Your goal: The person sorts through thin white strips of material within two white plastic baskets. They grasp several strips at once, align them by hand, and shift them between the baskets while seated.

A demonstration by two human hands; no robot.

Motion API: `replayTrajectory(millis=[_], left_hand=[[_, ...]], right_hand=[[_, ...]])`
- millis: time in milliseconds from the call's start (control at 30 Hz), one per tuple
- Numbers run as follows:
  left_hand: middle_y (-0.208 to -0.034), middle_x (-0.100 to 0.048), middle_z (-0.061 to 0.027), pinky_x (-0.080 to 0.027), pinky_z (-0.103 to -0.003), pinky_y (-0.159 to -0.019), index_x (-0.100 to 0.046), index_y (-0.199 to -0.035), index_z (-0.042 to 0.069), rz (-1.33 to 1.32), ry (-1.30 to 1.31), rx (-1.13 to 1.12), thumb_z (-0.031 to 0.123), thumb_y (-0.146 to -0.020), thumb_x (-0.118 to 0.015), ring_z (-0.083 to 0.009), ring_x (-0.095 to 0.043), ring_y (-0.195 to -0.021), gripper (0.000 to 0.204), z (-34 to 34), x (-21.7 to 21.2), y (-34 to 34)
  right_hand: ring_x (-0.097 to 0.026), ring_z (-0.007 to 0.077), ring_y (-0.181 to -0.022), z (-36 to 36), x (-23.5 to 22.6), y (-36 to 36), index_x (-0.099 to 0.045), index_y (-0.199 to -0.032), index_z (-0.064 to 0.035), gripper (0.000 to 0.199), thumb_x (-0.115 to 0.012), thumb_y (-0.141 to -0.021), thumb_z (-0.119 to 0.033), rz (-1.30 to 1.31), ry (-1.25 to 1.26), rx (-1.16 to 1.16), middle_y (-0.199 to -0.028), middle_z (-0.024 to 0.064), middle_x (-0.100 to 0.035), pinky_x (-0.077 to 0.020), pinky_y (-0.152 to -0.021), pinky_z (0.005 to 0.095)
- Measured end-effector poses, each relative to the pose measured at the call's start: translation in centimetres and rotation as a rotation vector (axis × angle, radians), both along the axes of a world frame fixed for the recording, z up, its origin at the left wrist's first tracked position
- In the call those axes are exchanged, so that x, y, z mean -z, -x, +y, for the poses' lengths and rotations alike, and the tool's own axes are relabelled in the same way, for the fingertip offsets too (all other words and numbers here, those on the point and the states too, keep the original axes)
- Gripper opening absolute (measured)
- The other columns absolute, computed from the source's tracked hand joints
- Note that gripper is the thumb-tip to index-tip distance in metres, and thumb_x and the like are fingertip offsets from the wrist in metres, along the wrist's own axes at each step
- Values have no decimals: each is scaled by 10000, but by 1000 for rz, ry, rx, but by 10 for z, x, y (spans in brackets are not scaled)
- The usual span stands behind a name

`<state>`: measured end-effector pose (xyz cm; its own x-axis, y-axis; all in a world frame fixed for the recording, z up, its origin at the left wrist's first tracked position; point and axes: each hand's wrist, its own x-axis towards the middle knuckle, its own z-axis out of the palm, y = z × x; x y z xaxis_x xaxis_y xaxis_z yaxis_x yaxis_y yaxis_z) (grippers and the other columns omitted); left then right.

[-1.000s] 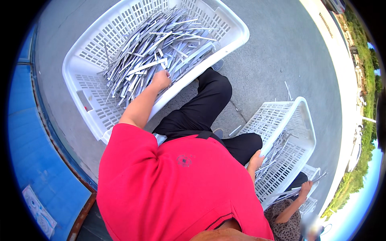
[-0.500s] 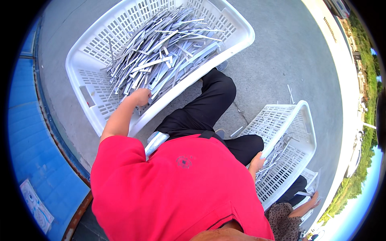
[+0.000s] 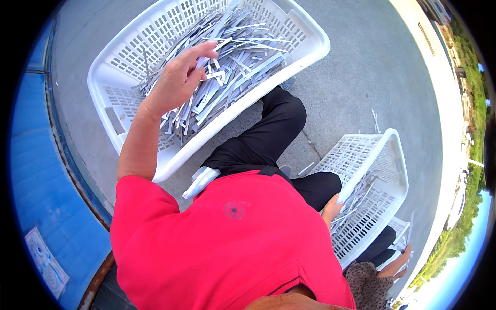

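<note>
Your left hand (image 3: 178,77) hovers over the heap of grey metal strips (image 3: 227,67) in the large white plastic basket (image 3: 310,39) on the concrete floor (image 3: 372,72), fingers spread loosely and gripping nothing. Your right hand (image 3: 330,207) rests at the rim of the smaller white basket (image 3: 395,165) beside your knee, touching the few strips lying there; I cannot tell whether it grips any.

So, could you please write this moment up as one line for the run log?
left hand: open, over metal strips in large white basket | right hand: at rim of smaller white basket, grip unclear | another person's hand nearby
</note>
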<state>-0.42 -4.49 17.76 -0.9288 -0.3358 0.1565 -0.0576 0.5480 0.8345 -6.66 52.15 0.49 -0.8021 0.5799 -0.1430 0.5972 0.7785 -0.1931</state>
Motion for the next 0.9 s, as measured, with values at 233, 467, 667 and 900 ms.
replayTrajectory(millis=[233,467,667,900], left_hand=[[-1407,-309,-114,-400,-414,-956,-256,-1387,225,-422,521,-98,-160,-707,-434,-360,-443,-1179,802,-85,138,1],[-1372,-341,-172,-358,-389,-1001,-259,-1385,113,-533,422,-351,225,-722,-700,-339,-386,-1234,804,-67,214,-10],[-1293,-418,-220,-350,-405,-998,-243,-1387,78,-979,116,-572,464,-639,-743,-336,-413,-1209,979,-72,252,-4],[-1289,-418,-193,-325,-430,-1006,-338,-1326,107,-1184,296,-498,303,-681,-674,-340,-394,-1220,753,-55,243,10]], right_hand=[[-515,426,-1060,-2,-3,2,-472,-1171,104,659,-440,-844,-466,-7,70,6,-1134,302,-535,-390,-920,426],[-503,427,-1080,0,1,2,-445,-1200,106,696,-423,-845,-492,-42,11,8,-1154,309,-519,-383,-933,432],[-505,431,-1074,11,9,3,-450,-1189,107,684,-422,-849,-486,-13,4,-33,-1143,312,-523,-380,-935,434],[-498,433,-1085,-10,-7,1,-437,-1211,104,691,-421,-850,-485,-26,18,21,-1163,311,-513,-375,-944,433]])
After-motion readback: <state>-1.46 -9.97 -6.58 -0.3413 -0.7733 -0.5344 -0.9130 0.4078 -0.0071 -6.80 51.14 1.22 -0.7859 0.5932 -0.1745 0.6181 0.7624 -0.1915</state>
